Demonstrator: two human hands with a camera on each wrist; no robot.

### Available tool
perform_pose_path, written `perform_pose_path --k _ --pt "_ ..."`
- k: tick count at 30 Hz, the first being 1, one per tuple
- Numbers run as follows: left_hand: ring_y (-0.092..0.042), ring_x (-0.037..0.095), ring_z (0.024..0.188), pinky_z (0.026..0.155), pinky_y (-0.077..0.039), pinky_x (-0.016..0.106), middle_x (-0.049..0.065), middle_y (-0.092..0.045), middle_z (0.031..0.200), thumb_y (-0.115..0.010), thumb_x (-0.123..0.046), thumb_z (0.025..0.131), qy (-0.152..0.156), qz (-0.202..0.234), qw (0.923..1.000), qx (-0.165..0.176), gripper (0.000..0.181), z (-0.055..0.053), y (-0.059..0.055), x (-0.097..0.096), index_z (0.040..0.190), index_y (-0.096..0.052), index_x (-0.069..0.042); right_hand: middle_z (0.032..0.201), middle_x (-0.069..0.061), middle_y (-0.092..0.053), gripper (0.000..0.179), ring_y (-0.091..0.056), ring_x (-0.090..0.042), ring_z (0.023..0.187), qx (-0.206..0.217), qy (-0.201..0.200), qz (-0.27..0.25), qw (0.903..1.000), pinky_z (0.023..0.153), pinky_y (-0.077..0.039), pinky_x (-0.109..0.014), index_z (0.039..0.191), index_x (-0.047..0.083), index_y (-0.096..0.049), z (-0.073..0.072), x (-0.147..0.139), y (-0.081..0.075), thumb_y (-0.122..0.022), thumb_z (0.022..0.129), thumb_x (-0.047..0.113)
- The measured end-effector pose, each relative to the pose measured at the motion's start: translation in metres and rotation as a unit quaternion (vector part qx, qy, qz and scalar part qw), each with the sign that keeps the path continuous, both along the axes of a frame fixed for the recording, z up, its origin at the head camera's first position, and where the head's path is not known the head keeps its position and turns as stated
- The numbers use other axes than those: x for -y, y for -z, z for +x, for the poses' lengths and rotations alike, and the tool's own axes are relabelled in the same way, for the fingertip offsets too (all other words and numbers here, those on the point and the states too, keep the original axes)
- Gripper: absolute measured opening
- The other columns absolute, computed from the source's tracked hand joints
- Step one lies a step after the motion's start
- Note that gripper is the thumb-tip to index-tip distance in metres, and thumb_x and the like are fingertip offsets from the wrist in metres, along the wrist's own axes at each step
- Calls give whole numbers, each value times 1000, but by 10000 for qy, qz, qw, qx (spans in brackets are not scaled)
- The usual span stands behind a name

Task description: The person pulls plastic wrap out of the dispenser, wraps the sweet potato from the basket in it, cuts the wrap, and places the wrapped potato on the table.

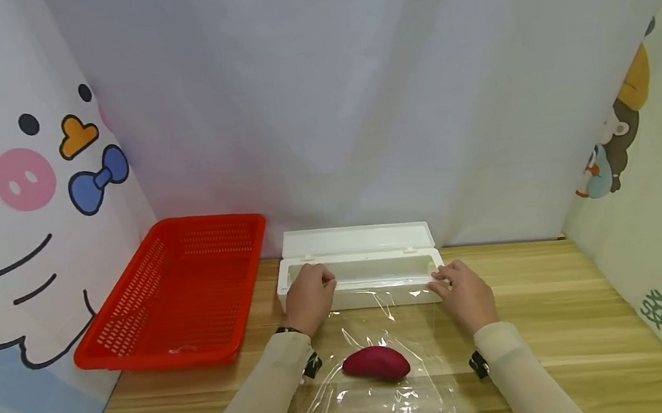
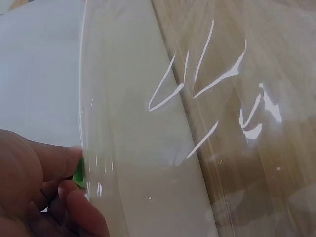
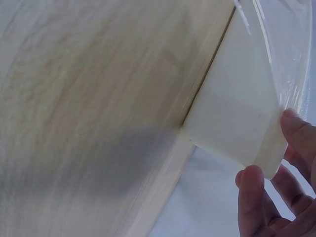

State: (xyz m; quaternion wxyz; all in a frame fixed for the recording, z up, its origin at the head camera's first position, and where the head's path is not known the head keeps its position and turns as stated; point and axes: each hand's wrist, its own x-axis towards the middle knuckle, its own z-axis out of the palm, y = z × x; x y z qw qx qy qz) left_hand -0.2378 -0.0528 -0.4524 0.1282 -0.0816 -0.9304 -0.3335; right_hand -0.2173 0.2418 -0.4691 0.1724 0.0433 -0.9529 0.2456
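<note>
The left hand (image 1: 309, 299) pinches a small green piece (image 2: 79, 174) by the white box (image 1: 366, 256); clear film (image 1: 388, 408), best kept taut, spreads beneath a dark-red tuber (image 1: 376, 363). The right hand (image 1: 468, 296) grips the box's right corner, which should stay steady.

2 hands (image 1: 309, 297) (image 1: 466, 296) | 1 basket (image 1: 252, 282) | 1 box (image 1: 354, 256) | 1 sweet potato (image 1: 376, 363) | 1 clear film (image 1: 382, 408) | 1 green piece (image 2: 79, 174)

Room to pass is left along the right edge of the surface (image 1: 540, 292). The back edge's middle is barred by the white box (image 1: 371, 298), the back-left corner by the red basket (image 1: 227, 311), the space before the box by clear film (image 1: 389, 409).
</note>
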Motion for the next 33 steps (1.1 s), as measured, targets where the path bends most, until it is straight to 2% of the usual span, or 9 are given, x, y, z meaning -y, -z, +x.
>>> perform_pose_path --k 9,16,21,24,27,33 --pt "-59 16 77 64 -48 33 1 -58 91 -66 -18 89 -29 -220 9998 21 4 1 0 6 90 -66 -14 107 -2 -64 25 -64 -22 85 -13 56 -34 10000 65 -50 -39 100 15 -74 3 -5 1 -72 83 33" --pt "-60 18 74 64 -49 34 1 -57 88 -68 -17 88 -58 -434 9987 -264 3 2 1 14 87 -65 -15 107 -2 -64 25 -64 -22 84 23 67 -10 10000 65 -50 -38 100 15 -74 2 -3 -1 -72 83 33" --pt "-58 25 82 73 -46 38 3 -61 87 -70 -16 85 -213 -588 9965 -555 4 -1 4 20 83 -67 -15 104 -1 -63 25 -64 -21 82 18 38 -54 10000 64 -49 -37 100 15 -74 1 -1 -2 -72 83 33" --pt "-53 30 93 82 -39 44 3 -64 92 -71 -20 84 -474 -730 9947 -539 4 -2 6 22 83 -69 -18 104 0 -63 24 -63 -21 81 45 34 -75 10000 64 -49 -37 99 15 -74 2 0 -2 -73 83 33" --pt "-50 33 102 86 -39 47 5 -63 100 -71 -22 85 -697 -637 9947 -403 4 -2 8 24 84 -71 -18 105 -2 -63 24 -63 -22 82 36 -4 -81 10000 65 -49 -38 99 14 -73 2 0 -2 -73 83 32" --pt "-52 31 95 79 -46 40 7 -64 98 -70 -18 85 -604 -446 9961 -470 6 -1 10 31 85 -71 -13 106 -4 -64 25 -64 -23 83 24 -55 -43 10000 66 -50 -40 100 13 -73 1 1 -3 -72 84 31"
